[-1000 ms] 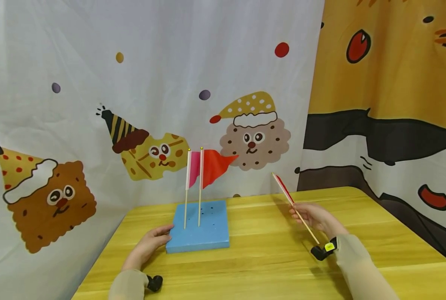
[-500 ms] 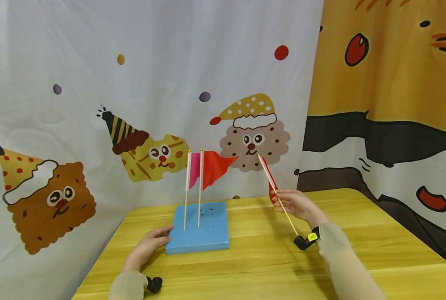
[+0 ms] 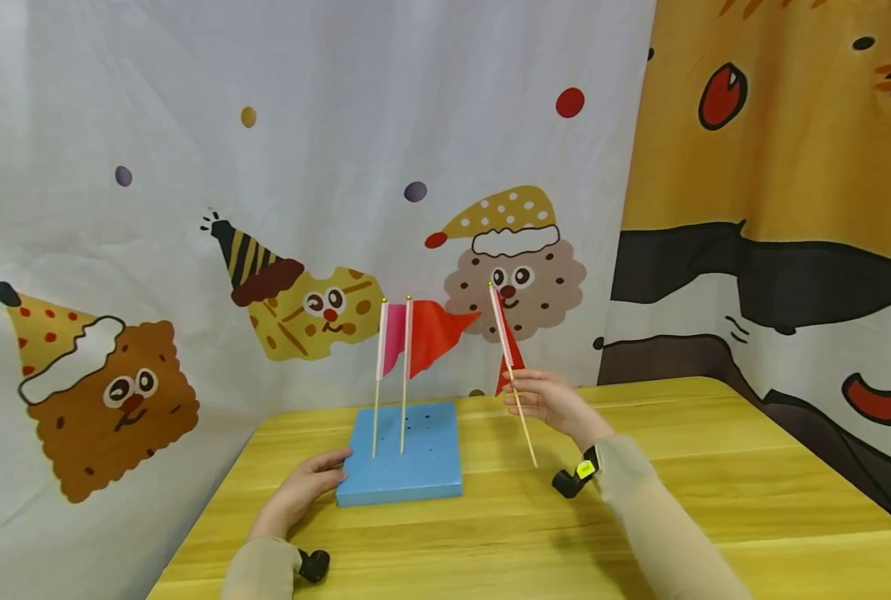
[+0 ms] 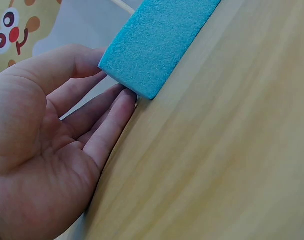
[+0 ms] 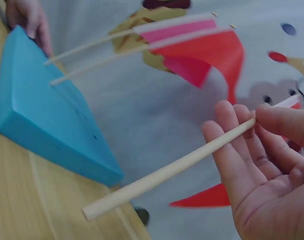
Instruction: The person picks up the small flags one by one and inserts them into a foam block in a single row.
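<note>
My right hand [image 3: 553, 404] pinches the wooden stick of a small red flag [image 3: 509, 342] between thumb and fingers. The flag leans a little to the left, and its bare stick end [image 5: 99, 205] points down over the table, right of a blue foam block [image 3: 407, 479]. At the block's left edge rests my left hand [image 3: 306, 487], its fingertips [image 4: 124, 97] against the side. Two flags stand upright in the block, a pink flag [image 3: 393, 333] and, to its right, an orange-red flag [image 3: 433, 333]. Several small holes [image 3: 409, 427] show in the block's top.
The block sits on a wood-grain table [image 3: 490, 542]. Behind it hangs a white curtain [image 3: 325, 125] with cartoon figures, joined on the right by an orange and black printed cloth [image 3: 753, 183]. A dark wrist camera [image 3: 313, 567] is strapped to each wrist.
My right hand has carried the red flag left toward the block, and its stick has turned more upright. My left hand has stayed at the block's edge.
</note>
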The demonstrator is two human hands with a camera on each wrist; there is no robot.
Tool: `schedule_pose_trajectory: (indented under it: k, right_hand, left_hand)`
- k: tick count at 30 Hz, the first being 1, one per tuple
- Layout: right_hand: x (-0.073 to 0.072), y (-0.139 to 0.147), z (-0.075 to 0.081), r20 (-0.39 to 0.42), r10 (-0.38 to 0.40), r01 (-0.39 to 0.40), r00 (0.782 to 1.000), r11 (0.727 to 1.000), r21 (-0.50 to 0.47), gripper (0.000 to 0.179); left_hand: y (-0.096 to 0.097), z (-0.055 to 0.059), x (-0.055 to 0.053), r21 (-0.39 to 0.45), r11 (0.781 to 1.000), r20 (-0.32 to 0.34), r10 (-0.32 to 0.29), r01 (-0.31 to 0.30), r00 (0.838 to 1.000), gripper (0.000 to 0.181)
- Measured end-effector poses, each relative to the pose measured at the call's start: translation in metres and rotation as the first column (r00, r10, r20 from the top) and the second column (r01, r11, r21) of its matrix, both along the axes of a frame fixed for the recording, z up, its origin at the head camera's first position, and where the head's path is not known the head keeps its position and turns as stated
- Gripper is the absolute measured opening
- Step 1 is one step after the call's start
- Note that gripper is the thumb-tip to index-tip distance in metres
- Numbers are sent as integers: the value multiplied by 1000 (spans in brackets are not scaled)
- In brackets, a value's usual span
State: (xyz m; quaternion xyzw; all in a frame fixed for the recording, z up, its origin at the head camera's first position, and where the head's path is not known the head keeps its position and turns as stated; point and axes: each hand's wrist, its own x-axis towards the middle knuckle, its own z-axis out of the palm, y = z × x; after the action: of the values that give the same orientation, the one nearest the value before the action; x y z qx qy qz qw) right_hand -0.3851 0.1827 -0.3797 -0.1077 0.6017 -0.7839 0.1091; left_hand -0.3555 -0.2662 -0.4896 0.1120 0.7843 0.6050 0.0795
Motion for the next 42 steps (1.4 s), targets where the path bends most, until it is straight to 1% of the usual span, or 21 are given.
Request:
schedule_pose_trajectory:
  k: [1, 4, 8, 12, 14, 16, 18, 22, 24, 29, 31, 36, 42]
  right_hand:
    - [-1, -7, 1, -3, -1, 1, 1000, 1000, -1, 36]
    - [-4, -25, 2, -22, 6, -6, 1000, 1000, 9, 30]
    - [-8, -46, 2, -28, 2, -2, 1000, 1000, 15, 24]
    - [-13, -64, 4, -33, -27, 27, 999, 999, 22, 31]
    - [-15, -71, 4, -26, -38, 39, 999, 999, 12, 35]
    - [-17, -79, 3, -35, -46, 46, 998, 999, 10, 39]
    - [-19, -86, 1, -43, -53, 53, 998, 999, -13, 42]
    - [-21, -101, -2, -57, -77, 74, 995, 996, -48, 39]
    - [-22, -109, -3, -45, -90, 88, 995, 995, -55, 38]
    - [-23, -125, -7, 2, -96, 96, 995, 994, -59, 41]
    - [-25, -131, -10, 11, -103, 103, 995, 992, -67, 38]
    - [-29, -139, -15, 6, -131, 132, 991, 989, -68, 29]
    - [-33, -146, -17, -9, -150, 149, 989, 985, -92, 32]
  left_hand:
    - [0, 0, 0, -6, 1000, -8, 0, -1, 1000, 55]
    - [0, 0, 1, -5, 1000, -2, 3, -3, 1000, 55]
    - [0, 2, 3, -3, 1000, -1, -13, 13, 1000, 56]
    - [0, 5, 2, 4, 1000, -8, -31, 31, 999, 56]
    - [0, 5, 2, 5, 999, -12, -35, 35, 999, 55]
    - [-1, 5, 3, 2, 999, -20, -37, 37, 999, 55]
    - [-1, 5, 3, -2, 999, -32, -39, 39, 999, 55]
    - [-1, 5, 3, -5, 999, -48, -37, 37, 998, 55]
    - [-1, 5, 3, -8, 999, -48, -36, 36, 998, 54]
    - [-1, 3, 4, -3, 999, -42, -34, 34, 999, 54]
    - [-1, 2, 5, -1, 999, -41, -35, 35, 999, 55]
    - [0, 2, 5, -5, 999, -41, -39, 39, 998, 55]
    - [0, 4, 6, -6, 1000, -47, -30, 30, 998, 54]
